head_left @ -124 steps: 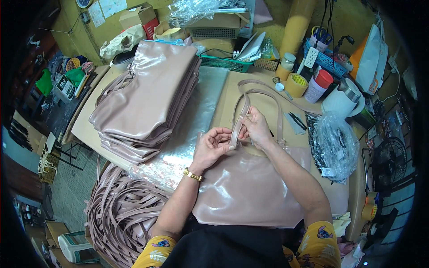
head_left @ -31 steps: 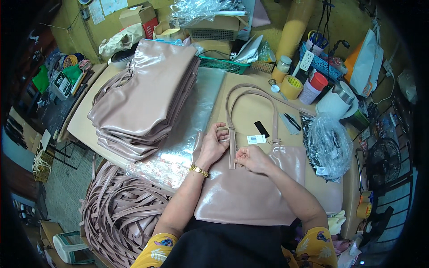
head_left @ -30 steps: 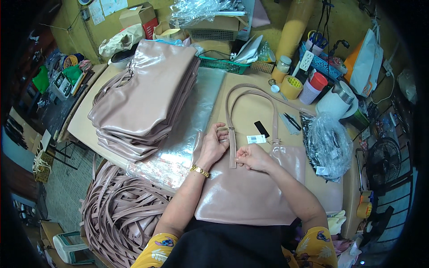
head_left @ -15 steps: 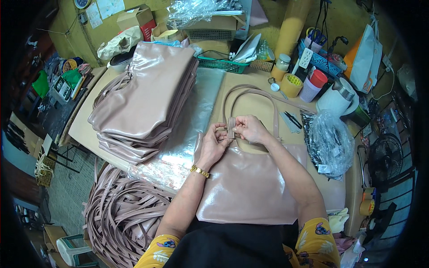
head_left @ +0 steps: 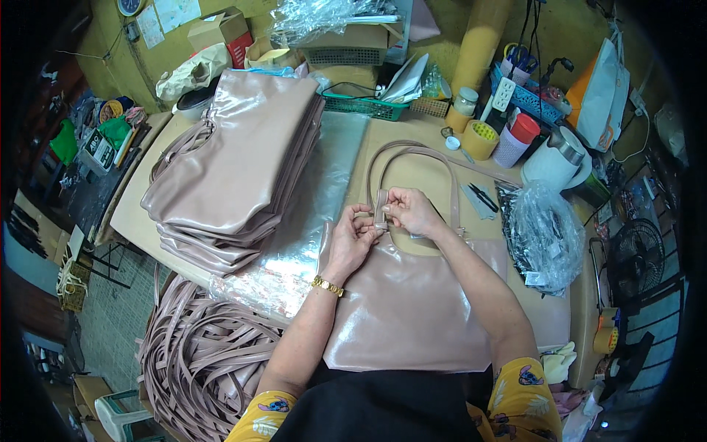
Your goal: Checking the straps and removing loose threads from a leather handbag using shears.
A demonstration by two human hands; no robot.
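Two hands pinch a small strap tab at the mouth of a glossy pink bag on a crowded workbench.

The tan worktable (head_left: 545, 324) sits in a cluttered yellow-walled room, its far edge lined with boxes, a green basket (head_left: 364, 107) and a tape roll (head_left: 480, 140). The pink bag (head_left: 412, 309) lies flat before the person, its handles arching away. The left hand (head_left: 352, 237) and right hand (head_left: 411, 210) close their fingertips on the strap tab (head_left: 381, 209); how it joins the bag is hidden. A stack of bags (head_left: 236, 166) fills the left, clear plastic sheeting (head_left: 309, 221) between. Loose straps (head_left: 206, 353) pile below the near-left edge.
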